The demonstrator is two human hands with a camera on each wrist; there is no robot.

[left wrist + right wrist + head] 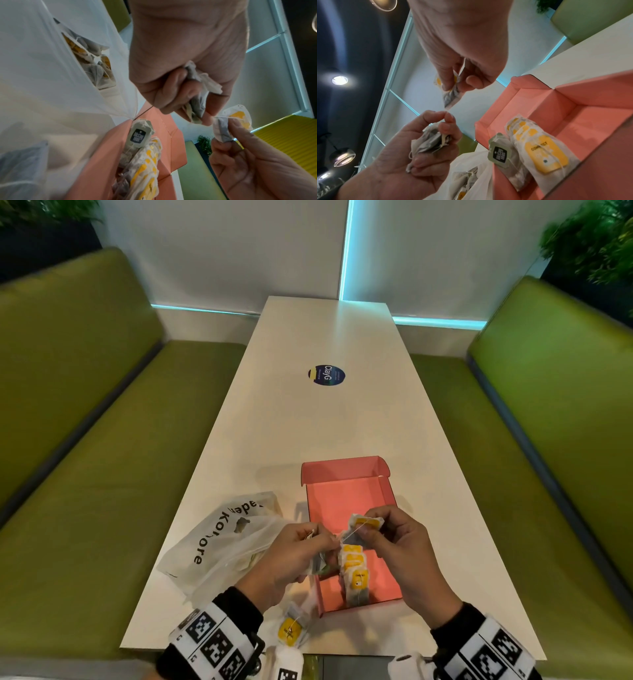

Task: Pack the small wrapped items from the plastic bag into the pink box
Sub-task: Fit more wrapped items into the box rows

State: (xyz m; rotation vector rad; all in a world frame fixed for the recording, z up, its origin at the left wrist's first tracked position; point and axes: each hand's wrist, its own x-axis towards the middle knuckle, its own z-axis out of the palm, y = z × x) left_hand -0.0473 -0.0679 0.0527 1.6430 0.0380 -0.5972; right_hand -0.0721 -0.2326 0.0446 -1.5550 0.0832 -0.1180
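The open pink box (346, 501) lies on the white table, with a row of yellow-tagged tea bags (356, 570) along its left side and a dark-tagged one (500, 152) beside them. My left hand (329, 542) grips a bunch of tea bags (197, 97) above the box's left edge and pinches a string. My right hand (373, 525) pinches a single yellow-tagged tea bag (364, 523) over the box. The string runs between the two hands. The white plastic bag (219, 539) lies left of the box, with more tea bags (89, 60) showing inside.
One loose yellow-tagged tea bag (291, 630) lies near the table's front edge, left of the box. A round dark sticker (326, 375) sits mid-table. Green benches (85, 440) flank the table on both sides.
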